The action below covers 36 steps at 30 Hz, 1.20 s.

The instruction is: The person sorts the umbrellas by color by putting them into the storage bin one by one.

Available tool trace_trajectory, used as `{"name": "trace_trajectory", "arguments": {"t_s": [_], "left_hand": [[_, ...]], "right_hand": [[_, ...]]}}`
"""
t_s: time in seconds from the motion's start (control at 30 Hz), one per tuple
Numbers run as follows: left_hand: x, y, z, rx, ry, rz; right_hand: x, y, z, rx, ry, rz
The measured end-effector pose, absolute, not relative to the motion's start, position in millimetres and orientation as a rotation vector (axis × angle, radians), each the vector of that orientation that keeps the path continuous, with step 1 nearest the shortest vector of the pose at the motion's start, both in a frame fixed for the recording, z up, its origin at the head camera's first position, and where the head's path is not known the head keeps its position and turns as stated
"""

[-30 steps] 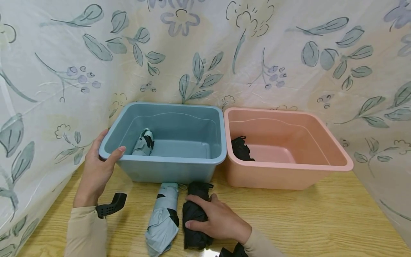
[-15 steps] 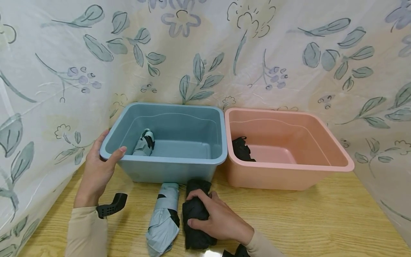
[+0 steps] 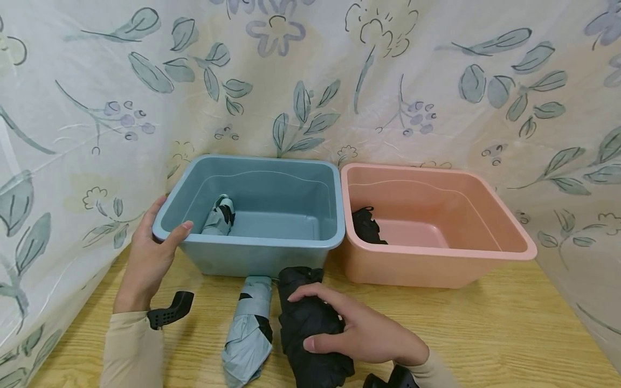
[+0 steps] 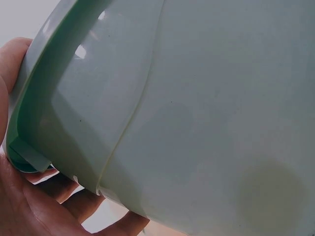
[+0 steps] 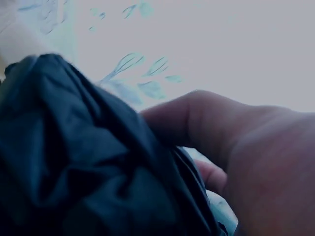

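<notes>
My right hand (image 3: 356, 326) grips a folded black umbrella (image 3: 310, 328) in front of the bins; in the right wrist view its dark wrinkled cloth (image 5: 88, 147) fills the left side. Just left of it, a folded light-blue umbrella (image 3: 248, 328) with black patches lies on the table. My left hand (image 3: 147, 258) holds the front left corner of the blue bin (image 3: 262, 252), thumb over the rim and fingers outside, as the left wrist view also shows. Inside that bin lies another light-blue umbrella (image 3: 219, 216). A black umbrella (image 3: 367, 226), partly hidden by the wall, lies in the pink bin (image 3: 412, 267).
The two bins stand side by side on a wood-grain table (image 3: 485, 328). Behind and at both sides hangs a floral sheet (image 3: 310, 64). Black wrist mounts (image 3: 170, 310) sit at both wrists.
The black umbrella in my right hand has come up towards the camera and shifted slightly right, and it looks larger. My left hand stays on the blue bin's corner.
</notes>
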<state>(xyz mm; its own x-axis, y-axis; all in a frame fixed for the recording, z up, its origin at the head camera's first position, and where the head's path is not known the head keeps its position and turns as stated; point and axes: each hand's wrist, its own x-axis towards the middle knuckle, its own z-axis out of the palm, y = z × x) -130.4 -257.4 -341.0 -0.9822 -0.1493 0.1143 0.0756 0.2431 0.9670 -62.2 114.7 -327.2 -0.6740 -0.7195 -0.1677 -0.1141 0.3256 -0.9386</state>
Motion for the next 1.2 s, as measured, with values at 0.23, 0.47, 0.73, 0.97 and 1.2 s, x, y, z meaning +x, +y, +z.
{"name": "trace_trajectory", "arguments": {"t_s": [0.23, 0.47, 0.73, 0.97, 1.2], "left_hand": [[-129.4, -256.7, -341.8, 0.074, -2.332, -1.812], [-129.6, -255.4, -340.7, 0.081, -2.328, -1.823], [-130.0, -254.9, -340.4, 0.101, -2.331, -1.828], [-130.4, -251.6, -339.7, 0.141, -2.343, -1.805], [-131.3, -248.8, -339.4, 0.14, -2.338, -1.803]], "right_hand": [[-51.3, 137.9, -307.4, -0.786, 1.921, -1.572], [-58.8, 170.3, -284.2, -0.841, 1.972, -1.741], [-87.1, 206.7, -240.8, -0.721, 2.305, -1.614], [-140.6, 236.7, -213.2, -0.711, 2.088, -1.759], [-194.4, 252.6, -210.7, -0.567, 2.142, -1.635]]}}
